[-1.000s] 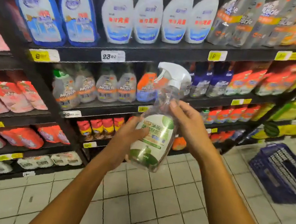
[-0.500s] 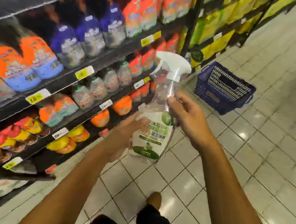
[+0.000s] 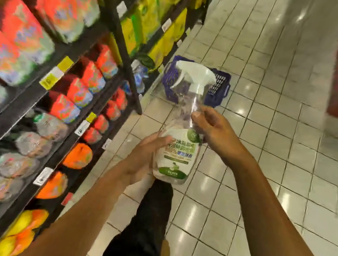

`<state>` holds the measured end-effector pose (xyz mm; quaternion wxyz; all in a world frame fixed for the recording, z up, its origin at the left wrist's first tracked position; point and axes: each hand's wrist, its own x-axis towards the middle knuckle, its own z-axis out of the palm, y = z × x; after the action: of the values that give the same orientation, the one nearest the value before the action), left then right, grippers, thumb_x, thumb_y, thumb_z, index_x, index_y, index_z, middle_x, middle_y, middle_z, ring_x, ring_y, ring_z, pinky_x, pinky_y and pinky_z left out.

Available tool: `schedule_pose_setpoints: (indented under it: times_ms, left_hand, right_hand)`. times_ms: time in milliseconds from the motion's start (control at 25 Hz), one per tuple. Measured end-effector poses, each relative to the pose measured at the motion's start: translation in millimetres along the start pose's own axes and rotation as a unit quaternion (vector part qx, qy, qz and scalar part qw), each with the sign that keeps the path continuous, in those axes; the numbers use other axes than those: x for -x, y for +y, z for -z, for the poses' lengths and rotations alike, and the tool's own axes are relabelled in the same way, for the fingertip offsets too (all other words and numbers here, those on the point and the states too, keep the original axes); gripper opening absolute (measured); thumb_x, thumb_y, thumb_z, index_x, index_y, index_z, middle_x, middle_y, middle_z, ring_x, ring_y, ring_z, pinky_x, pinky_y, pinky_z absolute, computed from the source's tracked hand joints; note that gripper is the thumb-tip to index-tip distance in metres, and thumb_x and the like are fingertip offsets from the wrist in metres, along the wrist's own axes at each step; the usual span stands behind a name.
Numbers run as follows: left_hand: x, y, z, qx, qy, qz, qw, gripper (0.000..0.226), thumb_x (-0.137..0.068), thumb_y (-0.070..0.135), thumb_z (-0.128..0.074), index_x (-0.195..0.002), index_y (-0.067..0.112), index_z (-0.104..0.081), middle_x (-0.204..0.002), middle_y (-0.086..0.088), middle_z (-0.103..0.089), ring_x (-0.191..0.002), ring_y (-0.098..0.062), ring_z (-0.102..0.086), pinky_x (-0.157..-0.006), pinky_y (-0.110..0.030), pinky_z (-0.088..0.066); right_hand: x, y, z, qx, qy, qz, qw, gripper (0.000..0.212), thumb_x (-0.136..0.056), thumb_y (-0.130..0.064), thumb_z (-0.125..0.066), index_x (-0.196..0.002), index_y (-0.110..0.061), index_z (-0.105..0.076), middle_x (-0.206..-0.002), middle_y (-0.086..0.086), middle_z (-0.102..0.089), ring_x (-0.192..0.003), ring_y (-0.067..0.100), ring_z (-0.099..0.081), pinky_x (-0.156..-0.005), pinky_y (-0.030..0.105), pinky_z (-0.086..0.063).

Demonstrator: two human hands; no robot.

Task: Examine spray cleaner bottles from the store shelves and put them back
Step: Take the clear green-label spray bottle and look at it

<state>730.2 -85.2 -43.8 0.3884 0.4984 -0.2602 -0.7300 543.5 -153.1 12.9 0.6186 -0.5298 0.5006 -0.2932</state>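
The left hand (image 3: 144, 157) cups the base and the right hand (image 3: 212, 128) pinches the neck of the spray bottle (image 3: 178, 142), likely light, stiff and slick.

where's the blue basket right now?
Head view, upper centre: the blue basket sits on the tiled floor by the foot of the shelving, partly hidden behind the white trigger head of the spray bottle.

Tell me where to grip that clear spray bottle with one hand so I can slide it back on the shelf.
Grip the narrow clear neck just under the white trigger head, from the right, where the right hand pinches now. The spray bottle stands upright; its wider labelled body, held by the left hand, is probably harder to wrap.
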Motion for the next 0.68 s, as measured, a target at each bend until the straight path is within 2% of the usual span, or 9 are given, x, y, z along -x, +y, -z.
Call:
schedule_pose_setpoints:
  times_ms: [80, 160, 240, 320, 440, 520, 600, 680]
  left_hand:
    - [-55.1, 23.6, 2.3, 0.008, -0.018, 0.008, 1.0, 0.038, -0.084, 0.035, -0.071, -0.12, 0.026, -0.065, -0.12, -0.009, -0.07, -0.11, -0.026, -0.068, -0.077, -0.037, -0.058]
    - [-114.3, 52.2, 5.8, 0.0, -0.022, 0.028, 0.999, 0.039, -0.08, 0.036, -0.074, -0.116, 0.027, -0.066, -0.117, -0.008, -0.072, -0.108, -0.025, -0.069, -0.077, -0.036, -0.059]
    - [-169.8, 79.9, 10.3, -0.013, -0.037, 0.04, 0.998, 0.041, -0.073, 0.04, -0.081, -0.111, 0.029, -0.07, -0.117, -0.008, -0.072, -0.107, -0.025, -0.069, -0.077, -0.037, -0.058]
    - [-221.3, 100.1, 15.2, -0.027, -0.073, 0.032, 0.996, 0.046, -0.072, 0.039, -0.083, -0.114, 0.029, -0.068, -0.12, -0.007, -0.07, -0.111, -0.025, -0.067, -0.081, -0.036, -0.057]
    - [-291.4, 129.4, 15.9, -0.044, -0.104, 0.025, 0.993, 0.045, -0.071, 0.036, -0.083, -0.114, 0.03, -0.069, -0.116, -0.004, -0.072, -0.11, -0.02, -0.067, -0.083, -0.03, -0.056]
    - [-339.7, 149.3, 15.8, -0.043, -0.11, 0.03, 0.993, 0.038, -0.071, 0.031, -0.083, -0.108, 0.032, -0.072, -0.112, -0.001, -0.073, -0.106, -0.016, -0.068, -0.081, -0.027, -0.056]
    - [-388.0, 165.8, 16.8, -0.031, -0.107, 0.044, 0.993, 0.031, -0.076, 0.022, -0.077, -0.105, 0.03, -0.074, -0.109, 0.0, -0.075, -0.102, -0.015, -0.07, -0.078, -0.025, -0.056]
    - [-431.1, 178.0, 16.7, -0.015, -0.099, 0.063, 0.993, 0.028, -0.078, 0.015, -0.071, -0.104, 0.027, -0.073, -0.107, 0.001, -0.075, -0.099, -0.014, -0.071, -0.075, -0.025, -0.057]
  right_hand:
    - [-47.4, -6.4, 21.7, 0.012, 0.01, -0.01, 1.0, 0.027, -0.103, -0.027, -0.051, -0.125, -0.014, -0.059, -0.11, -0.003, -0.071, -0.082, -0.004, -0.07, -0.059, 0.01, -0.05]
    - [-101.0, -14.4, 43.6, 0.009, 0.023, -0.025, 0.999, 0.027, -0.103, -0.028, -0.051, -0.125, -0.017, -0.059, -0.111, -0.003, -0.071, -0.084, -0.003, -0.07, -0.06, 0.012, -0.052]
    - [-151.8, -24.0, 66.1, -0.01, 0.039, -0.04, 0.998, 0.023, -0.102, -0.028, -0.052, -0.123, -0.026, -0.06, -0.107, -0.006, -0.072, -0.087, 0.001, -0.071, -0.062, 0.015, -0.053]
    - [-198.1, -29.9, 91.3, -0.023, 0.028, -0.05, 0.998, 0.024, -0.1, -0.029, -0.055, -0.122, -0.035, -0.061, -0.109, -0.006, -0.074, -0.095, 0.01, -0.071, -0.067, 0.021, -0.056]
    - [-258.4, -32.9, 133.2, -0.028, 0.019, -0.069, 0.997, 0.035, -0.088, -0.03, -0.06, -0.122, -0.028, -0.063, -0.117, -0.003, -0.071, -0.107, 0.017, -0.069, -0.086, 0.035, -0.056]
    - [-303.2, -34.7, 160.0, -0.025, 0.026, -0.077, 0.996, 0.035, -0.086, -0.031, -0.061, -0.12, -0.023, -0.066, -0.119, -0.001, -0.071, -0.111, 0.019, -0.067, -0.098, 0.044, -0.052]
    - [-350.1, -34.7, 184.5, -0.042, 0.025, -0.078, 0.996, 0.038, -0.088, -0.031, -0.063, -0.124, -0.023, -0.064, -0.122, 0.001, -0.07, -0.114, 0.022, -0.066, -0.1, 0.046, -0.052]
    - [-393.7, -33.0, 204.8, -0.073, 0.009, -0.078, 0.994, 0.044, -0.089, -0.03, -0.066, -0.132, -0.026, -0.057, -0.126, 0.003, -0.069, -0.115, 0.023, -0.066, -0.096, 0.042, -0.055]
